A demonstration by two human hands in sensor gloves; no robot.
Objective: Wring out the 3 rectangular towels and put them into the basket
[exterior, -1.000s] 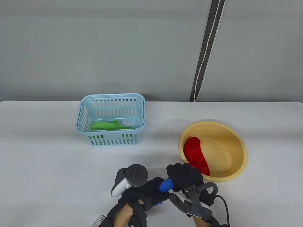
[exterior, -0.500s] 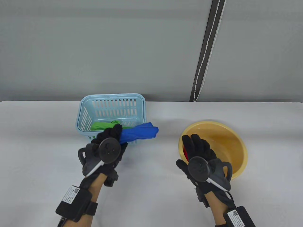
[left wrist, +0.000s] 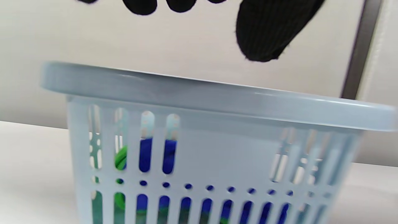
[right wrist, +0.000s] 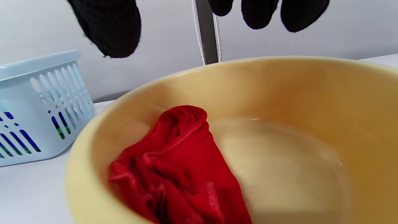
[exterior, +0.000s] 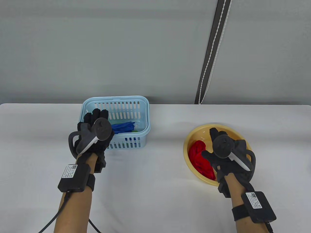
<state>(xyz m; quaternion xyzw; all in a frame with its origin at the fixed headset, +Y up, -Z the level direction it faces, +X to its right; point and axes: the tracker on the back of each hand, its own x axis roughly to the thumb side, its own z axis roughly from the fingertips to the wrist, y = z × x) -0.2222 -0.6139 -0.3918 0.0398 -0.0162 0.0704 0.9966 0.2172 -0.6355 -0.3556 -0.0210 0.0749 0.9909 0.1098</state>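
A twisted blue towel lies in the light blue basket on top of a green towel; both colours show through the basket's slots. My left hand hovers over the basket's left rim with fingers straight and nothing in it. A bunched red towel lies against the left wall of the yellow basin, which holds some water. My right hand hangs above the basin and holds nothing, its fingers loosely spread right beside the red towel.
The basket stands at the table's back left and the basin at the right. Behind the table's far edge a dark strap with a white cord runs down the grey wall. A cable trails from my left forearm.
My left hand carried the blue towel from the table's front to the basket and let it go there. My right hand let go of the towel and moved right, over the basin.
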